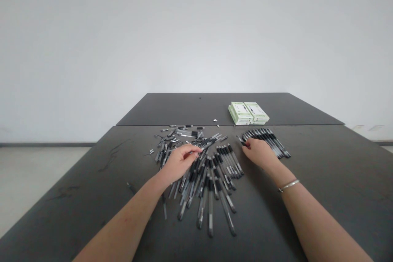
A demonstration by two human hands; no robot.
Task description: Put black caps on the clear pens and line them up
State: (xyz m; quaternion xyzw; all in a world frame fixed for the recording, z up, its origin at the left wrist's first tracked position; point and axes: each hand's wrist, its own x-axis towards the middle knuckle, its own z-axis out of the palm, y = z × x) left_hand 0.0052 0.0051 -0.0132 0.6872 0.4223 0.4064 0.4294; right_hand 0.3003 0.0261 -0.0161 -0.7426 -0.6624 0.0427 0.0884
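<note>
Many clear-barrelled pens with black grips point(210, 208) fan out in a loose pile on the dark table. Over the pile's upper left, my left hand point(181, 161) has thumb and fingers pinched at the end of a pen point(210, 142). My right hand point(259, 152) is closed on another pen point(241, 140), whose end sticks out left of the fingers. This hand rests at the near left side of a neat row of pens point(273, 139) and hides part of it. A short row of pens point(229, 159) lies between my hands.
Smaller pen parts and caps point(167, 147) lie scattered left of the pile. Green and white boxes point(248, 112) are stacked on the farther table point(184, 108), just past the seam. Tiny pieces point(215, 120) lie near them. A pale wall point(196, 28) stands behind.
</note>
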